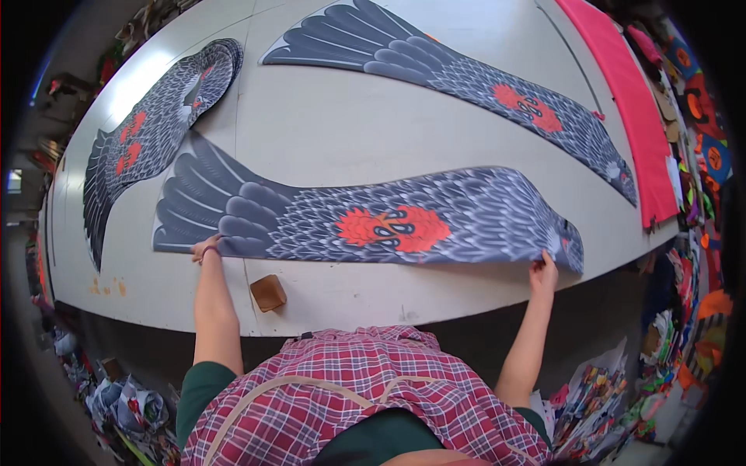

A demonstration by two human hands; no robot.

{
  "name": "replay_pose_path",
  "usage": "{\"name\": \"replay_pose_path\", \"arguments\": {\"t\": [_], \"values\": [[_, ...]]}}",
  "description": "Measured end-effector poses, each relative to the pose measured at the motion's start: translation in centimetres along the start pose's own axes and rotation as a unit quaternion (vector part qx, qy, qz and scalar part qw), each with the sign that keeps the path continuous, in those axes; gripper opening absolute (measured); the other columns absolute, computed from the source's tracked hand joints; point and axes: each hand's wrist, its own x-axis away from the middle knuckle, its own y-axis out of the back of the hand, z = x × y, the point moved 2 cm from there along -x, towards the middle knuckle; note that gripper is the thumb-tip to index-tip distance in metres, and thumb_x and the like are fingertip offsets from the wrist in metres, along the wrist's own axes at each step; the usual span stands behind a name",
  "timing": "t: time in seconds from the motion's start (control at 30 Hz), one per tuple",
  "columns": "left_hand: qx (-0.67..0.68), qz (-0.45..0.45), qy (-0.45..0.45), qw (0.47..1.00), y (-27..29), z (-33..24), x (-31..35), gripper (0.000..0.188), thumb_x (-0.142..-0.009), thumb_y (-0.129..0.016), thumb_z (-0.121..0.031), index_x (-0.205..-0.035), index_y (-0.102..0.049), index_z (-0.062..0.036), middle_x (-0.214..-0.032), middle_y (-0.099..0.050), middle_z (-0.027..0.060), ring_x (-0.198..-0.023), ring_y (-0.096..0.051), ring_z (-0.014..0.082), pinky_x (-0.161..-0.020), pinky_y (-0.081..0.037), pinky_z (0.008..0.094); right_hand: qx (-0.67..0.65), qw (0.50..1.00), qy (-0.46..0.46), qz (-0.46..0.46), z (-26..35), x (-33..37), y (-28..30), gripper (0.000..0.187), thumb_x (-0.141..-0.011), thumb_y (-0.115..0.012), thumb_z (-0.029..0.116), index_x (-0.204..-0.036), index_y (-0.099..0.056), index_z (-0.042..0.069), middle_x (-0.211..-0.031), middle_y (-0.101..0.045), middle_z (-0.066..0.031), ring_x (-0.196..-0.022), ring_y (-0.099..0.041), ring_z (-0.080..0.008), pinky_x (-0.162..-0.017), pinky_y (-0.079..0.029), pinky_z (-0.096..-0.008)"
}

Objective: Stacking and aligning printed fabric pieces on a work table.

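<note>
Across the near part of the table lies a long fabric panel (482,213), printed with grey and white feathers and a red double motif in the middle. My left hand (207,248) grips its near edge close to the wide, fan-shaped left end. At the narrow right end, my right hand (545,273) pinches the same near edge between thumb and fingers. The cloth rises in a soft bulge near that end and its near edge runs fairly straight between my hands. Parts of my fingertips are hidden by the cloth.
A second feather-printed panel (458,70) lies flat at the far right, and a third panel (159,128) is curled over at the far left. Pink fabric (622,101) runs along the right side. A small brown block (268,293) sits near the table's (342,299) front edge.
</note>
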Motion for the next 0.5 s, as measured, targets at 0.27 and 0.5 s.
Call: {"name": "replay_pose_path", "arguments": {"t": [0.27,0.5], "values": [[-0.164,0.070,0.011,0.984,-1.0,-10.3,50.7,0.032,-0.073,-0.081,-0.029,-0.091,-0.064,-0.0087,-0.108,-0.062,0.0136,-0.109,-0.058,0.0215,-0.080,-0.050,0.0340,-0.061,0.993,-0.059,-0.081,37.6,-20.4,28.3,0.009,-0.087,-0.070,0.008,-0.092,-0.063,0.006,-0.080,-0.061,-0.0021,-0.063,-0.053,-0.0121,-0.052,-0.042,-0.0231],[0.473,0.316,-0.015,0.822,8.0,-15.2,56.1,0.018,-0.088,-0.060,-0.017,-0.071,-0.056,-0.0140,-0.062,-0.059,-0.0003,-0.053,-0.056,0.0165,-0.044,-0.045,0.0254,-0.079,0.996,-0.027,0.006,51.4,-32.2,35.8,0.013,-0.090,-0.064,0.007,-0.102,-0.064,0.001,-0.096,-0.068,-0.0079,-0.084,-0.065,-0.0152,-0.064,-0.056,-0.0278]]}}
